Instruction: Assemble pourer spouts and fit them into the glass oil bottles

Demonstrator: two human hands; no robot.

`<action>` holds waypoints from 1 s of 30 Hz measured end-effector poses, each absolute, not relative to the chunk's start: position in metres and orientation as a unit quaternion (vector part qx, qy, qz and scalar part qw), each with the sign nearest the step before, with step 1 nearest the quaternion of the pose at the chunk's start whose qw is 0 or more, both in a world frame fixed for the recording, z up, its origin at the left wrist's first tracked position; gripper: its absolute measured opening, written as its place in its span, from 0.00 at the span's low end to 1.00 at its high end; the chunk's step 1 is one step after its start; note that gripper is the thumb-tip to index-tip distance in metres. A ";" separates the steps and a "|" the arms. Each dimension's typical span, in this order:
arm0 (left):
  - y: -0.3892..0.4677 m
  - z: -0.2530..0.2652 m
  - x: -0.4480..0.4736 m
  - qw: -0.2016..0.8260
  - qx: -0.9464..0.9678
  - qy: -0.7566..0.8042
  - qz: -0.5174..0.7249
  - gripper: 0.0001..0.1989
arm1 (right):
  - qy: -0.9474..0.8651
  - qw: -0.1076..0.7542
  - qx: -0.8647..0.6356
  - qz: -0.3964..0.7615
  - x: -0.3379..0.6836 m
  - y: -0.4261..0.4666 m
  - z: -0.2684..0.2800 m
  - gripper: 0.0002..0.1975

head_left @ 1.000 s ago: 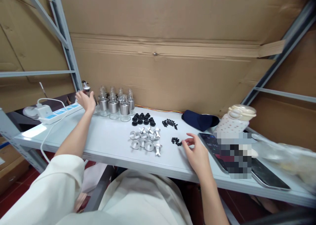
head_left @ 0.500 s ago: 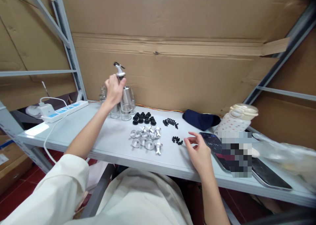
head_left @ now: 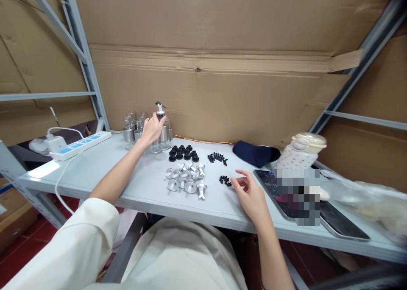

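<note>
On the table, bottles stand spoutless; the left hand grips 1 assembled spout near them, any bottle beneath hidden. The right hand is spread, seemingly empty. Silver parts, stoppers, levers, caps lie unassembled.

Bright light; glare on table; right edge seemingly blurred.

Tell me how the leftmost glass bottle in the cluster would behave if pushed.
The bottle would probably be fragile, since its clear base looks like glass. Its shiny metal-looking sleeve seems smooth, so fingers might slip a little. Pushed toward the bottle just to its right, it would likely knock against it, because they stand close together.
</note>
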State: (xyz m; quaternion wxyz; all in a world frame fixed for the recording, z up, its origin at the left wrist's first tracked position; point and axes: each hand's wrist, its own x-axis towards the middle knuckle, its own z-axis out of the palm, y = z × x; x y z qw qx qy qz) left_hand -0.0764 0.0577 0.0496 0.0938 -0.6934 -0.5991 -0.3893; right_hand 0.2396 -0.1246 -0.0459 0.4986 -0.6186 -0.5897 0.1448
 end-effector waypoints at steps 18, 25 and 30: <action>0.061 0.033 -0.089 0.168 -0.703 -0.599 -0.345 0.26 | -0.595 0.492 -0.616 0.155 0.241 -0.125 -0.048 0.23; 0.065 0.018 -0.093 0.172 -0.708 -0.595 -0.338 0.26 | -0.602 0.494 -0.609 0.152 0.243 -0.123 -0.051 0.24; 0.067 0.006 -0.092 0.161 -0.705 -0.589 -0.360 0.26 | -0.599 0.489 -0.612 0.166 0.243 -0.123 -0.050 0.24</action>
